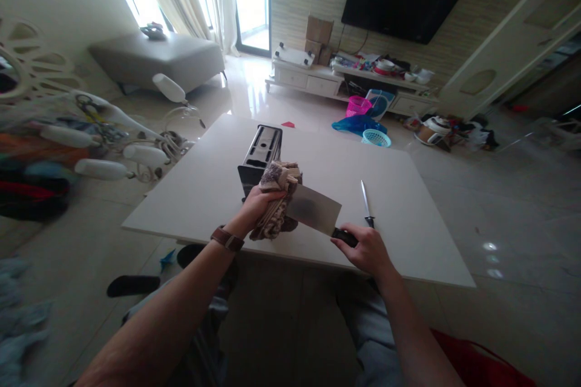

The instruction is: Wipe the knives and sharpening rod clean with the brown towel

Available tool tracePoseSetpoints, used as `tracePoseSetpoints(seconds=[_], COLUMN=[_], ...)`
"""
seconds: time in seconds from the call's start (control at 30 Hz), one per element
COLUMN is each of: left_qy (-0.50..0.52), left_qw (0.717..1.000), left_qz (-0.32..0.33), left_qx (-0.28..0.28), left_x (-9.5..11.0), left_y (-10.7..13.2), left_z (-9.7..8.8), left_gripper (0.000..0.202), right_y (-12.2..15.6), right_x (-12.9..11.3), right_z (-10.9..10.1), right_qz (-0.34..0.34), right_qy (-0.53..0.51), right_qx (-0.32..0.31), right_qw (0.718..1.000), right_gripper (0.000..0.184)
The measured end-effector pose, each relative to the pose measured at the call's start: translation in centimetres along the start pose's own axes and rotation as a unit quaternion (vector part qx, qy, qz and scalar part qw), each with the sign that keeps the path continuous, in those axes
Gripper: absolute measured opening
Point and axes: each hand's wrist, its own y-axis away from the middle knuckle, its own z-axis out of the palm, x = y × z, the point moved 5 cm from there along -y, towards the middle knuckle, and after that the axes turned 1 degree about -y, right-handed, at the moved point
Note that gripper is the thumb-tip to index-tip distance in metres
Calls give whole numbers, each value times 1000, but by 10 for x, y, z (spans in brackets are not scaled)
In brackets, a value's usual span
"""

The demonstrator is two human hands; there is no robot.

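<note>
My right hand (pixel 364 247) is closed round the black handle of a cleaver (pixel 314 208), whose broad blade points up and left over the table. My left hand (pixel 258 208) grips a bunched brown and beige cloth (pixel 278 217), which lies against the far end of the blade. Just behind the cloth is a black knife block (pixel 263 145) with slots in its top. A honing steel (pixel 364 198), or a similar thin pointed rod with a black handle, lies to the right of the cleaver; my right hand is close to its handle.
The white table (pixel 385 172) ends just in front of my legs. Beyond it on the floor are a pink basket (pixel 357 106), a blue bag (pixel 358 125) and a light blue basket (pixel 376 138). A white lamp (pixel 170 88) with several arms stands at the left.
</note>
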Motion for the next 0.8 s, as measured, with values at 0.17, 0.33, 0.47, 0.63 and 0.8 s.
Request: tracePoseSetpoints(seconds=[0.17, 0.33, 0.47, 0.63, 0.8], left_qy=[-8, 4, -1, 9, 7], left_qw=[1000, 999, 997, 998, 998], left_qz=[-9, 2, 4, 13, 11], left_qx=[6, 31, 71, 58, 57], left_x=[-1, -3, -6, -9, -9], left_y=[-1, -1, -1, -4, -1], left_z=[-2, -3, -7, -8, -7], left_gripper=[53, 50, 44, 49, 49], right_y=[-1, -2, -2, -2, -1], right_x=[-3, -3, -3, -3, -4], right_z=[1, 0, 0, -1, -1], right_qz=[2, -1, 5, 7, 4], right_qy=[9, 21, 26, 19, 13], right_qx=[0, 10, 8, 11, 12], right_qw=[1000, 1000, 1000, 1000, 1000], right_gripper=[31, 35, 36, 34, 34])
